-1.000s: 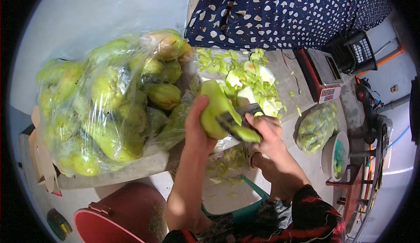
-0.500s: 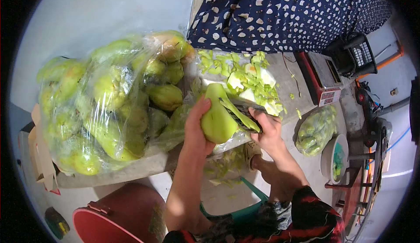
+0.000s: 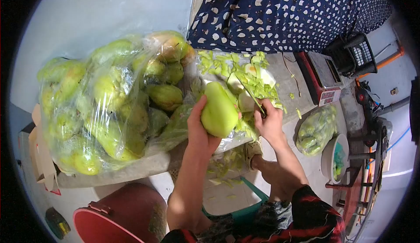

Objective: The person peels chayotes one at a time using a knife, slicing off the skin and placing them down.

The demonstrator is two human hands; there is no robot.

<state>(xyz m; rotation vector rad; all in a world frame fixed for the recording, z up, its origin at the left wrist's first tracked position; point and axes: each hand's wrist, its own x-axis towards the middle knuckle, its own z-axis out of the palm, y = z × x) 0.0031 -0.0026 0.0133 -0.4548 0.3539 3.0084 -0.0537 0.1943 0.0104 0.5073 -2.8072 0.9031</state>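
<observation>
My left hand (image 3: 202,131) is wrapped around a pale green papaya (image 3: 220,111), holding it upright over the front edge of the concrete ledge. Most of its visible surface looks smooth and peeled. In my right hand (image 3: 272,124) is a knife (image 3: 250,92), its thin blade pointing up and to the left, apart from the fruit. Behind the papaya, green peelings (image 3: 225,66) lie in a heap with several whitish cut pieces (image 3: 265,76) among them. To the left, a large clear plastic bag (image 3: 105,107) is full of unpeeled green papayas.
A red weighing scale (image 3: 318,79) stands right of the peelings, near a black crate (image 3: 356,55). On the floor are a bag of green pieces (image 3: 317,131), a white bucket (image 3: 327,162), a red bin (image 3: 118,212) and fallen peelings (image 3: 225,166). Patterned cloth (image 3: 280,15) hangs behind.
The knife has come away from the papaya and now points upward, off to the right. A wide strip of peel is no longer on the fruit, and my left hand has turned it slightly.
</observation>
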